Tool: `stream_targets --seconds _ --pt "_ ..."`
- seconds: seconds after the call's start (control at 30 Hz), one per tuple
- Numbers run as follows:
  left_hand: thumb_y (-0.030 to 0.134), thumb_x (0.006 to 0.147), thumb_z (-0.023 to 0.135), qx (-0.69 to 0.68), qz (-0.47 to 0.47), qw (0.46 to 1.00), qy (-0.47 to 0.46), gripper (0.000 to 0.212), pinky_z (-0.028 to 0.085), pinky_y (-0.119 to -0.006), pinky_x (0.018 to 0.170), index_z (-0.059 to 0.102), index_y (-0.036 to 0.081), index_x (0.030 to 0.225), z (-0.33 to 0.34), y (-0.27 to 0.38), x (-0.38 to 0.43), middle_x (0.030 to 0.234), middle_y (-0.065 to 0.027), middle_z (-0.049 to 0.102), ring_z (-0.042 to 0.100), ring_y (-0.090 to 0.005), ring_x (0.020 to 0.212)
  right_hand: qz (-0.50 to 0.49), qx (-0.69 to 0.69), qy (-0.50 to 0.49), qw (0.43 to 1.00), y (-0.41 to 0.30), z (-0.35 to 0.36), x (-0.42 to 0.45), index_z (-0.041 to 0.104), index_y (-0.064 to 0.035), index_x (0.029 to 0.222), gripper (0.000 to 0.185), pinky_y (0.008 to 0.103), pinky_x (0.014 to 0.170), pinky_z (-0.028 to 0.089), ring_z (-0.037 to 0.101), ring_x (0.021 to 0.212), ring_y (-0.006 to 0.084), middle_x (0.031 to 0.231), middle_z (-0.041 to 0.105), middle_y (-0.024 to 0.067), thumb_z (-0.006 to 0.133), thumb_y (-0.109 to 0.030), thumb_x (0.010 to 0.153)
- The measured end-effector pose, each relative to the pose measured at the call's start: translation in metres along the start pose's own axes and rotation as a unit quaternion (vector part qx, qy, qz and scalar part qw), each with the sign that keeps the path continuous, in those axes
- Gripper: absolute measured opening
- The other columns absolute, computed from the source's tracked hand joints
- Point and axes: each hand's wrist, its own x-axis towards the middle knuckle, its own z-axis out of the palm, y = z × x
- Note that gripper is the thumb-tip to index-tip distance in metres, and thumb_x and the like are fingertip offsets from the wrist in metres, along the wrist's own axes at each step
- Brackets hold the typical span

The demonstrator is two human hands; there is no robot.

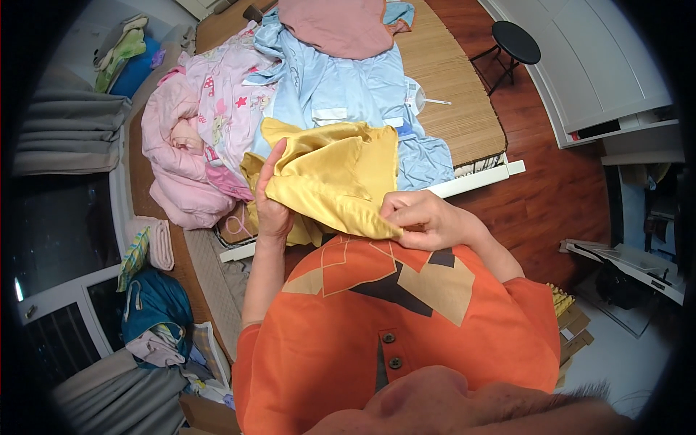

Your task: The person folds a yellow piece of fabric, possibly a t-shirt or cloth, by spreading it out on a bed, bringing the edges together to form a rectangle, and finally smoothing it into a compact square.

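A yellow satin cloth (337, 168) is spread in folds between my two hands, in front of my orange shirt. My left hand (273, 209) holds its left side, one finger pointing up along the fabric and the others partly hidden by it. At the lower right corner, my right hand (421, 217) pinches the edge between bent fingers. Part of the cloth hangs below my left wrist. Just beyond it, light blue clothing (348, 87) lies across the bed, with a dusty pink garment (337, 27) over its far end.
A bamboo mat (451, 92) covers the bed, and a white hand fan (416, 97) rests on it. Pink printed bedding (182, 141) is heaped at the left. A black round stool (515, 43) stands on the wooden floor (522, 190). A teal bag (155, 310) sits by the window.
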Motion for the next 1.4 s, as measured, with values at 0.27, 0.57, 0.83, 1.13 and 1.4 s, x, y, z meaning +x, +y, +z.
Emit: stream_targets --seconds 0.27,0.57,0.83,1.13,1.4 --pt "0.002 0.091 0.051 -0.006 0.011 1.0 -0.018 0.055 0.05 -0.032 0.092 0.033 -0.003 0.142 0.005 0.006 -0.005 0.127 -0.0172 0.055 0.06 -0.0217 0.108 0.221 0.119 0.016 0.968 0.017 0.002 0.007 0.047 0.0005 0.082 0.027 0.0291 0.057 0.04 0.047 0.061 0.0126 0.07 0.052 0.0057 0.048 -0.021 0.098" --pt "0.003 0.089 0.056 0.021 0.011 0.999 -0.046 0.058 0.049 -0.031 0.091 0.032 -0.003 0.142 0.01 0.008 -0.009 0.125 -0.0173 0.056 0.06 -0.0199 0.106 0.278 0.139 0.014 0.95 0.057 0.027 0.027 0.055 -0.0025 0.122 0.037 0.0268 0.053 0.043 0.053 0.056 0.012 0.068 0.06 0.0026 0.056 -0.02 0.09" --pt "0.004 0.091 0.053 0.034 0.023 0.998 -0.043 0.055 0.049 -0.03 0.091 0.033 -0.003 0.142 0.01 0.003 -0.013 0.125 -0.0163 0.056 0.06 -0.0189 0.106 0.248 0.004 -0.071 0.966 0.079 0.039 0.049 0.06 -0.0046 0.115 0.037 0.0297 0.057 0.044 0.054 0.059 0.0157 0.065 0.057 0.007 0.061 -0.011 0.079" --pt "0.005 0.092 0.051 -0.02 -0.002 1.0 0.018 0.052 0.051 -0.03 0.088 0.036 -0.003 0.14 0.011 0.006 -0.013 0.118 -0.015 0.06 0.061 -0.0187 0.101 0.139 0.011 -0.098 0.985 0.085 0.049 0.047 0.05 -0.0003 0.121 0.047 0.0315 0.067 0.047 0.058 0.068 0.019 0.074 0.06 0.0066 0.061 -0.009 0.076" --pt "0.003 0.091 0.05 -0.054 0.005 0.996 0.074 0.05 0.054 -0.031 0.08 0.038 -0.001 0.139 0.015 0.001 -0.007 0.109 -0.0127 0.062 0.063 -0.0184 0.091 0.171 0.013 -0.007 0.985 0.087 0.067 0.054 0.051 -0.0004 0.113 0.044 0.033 0.072 0.048 0.062 0.077 0.0248 0.08 0.062 0.0103 0.07 -0.017 0.077"
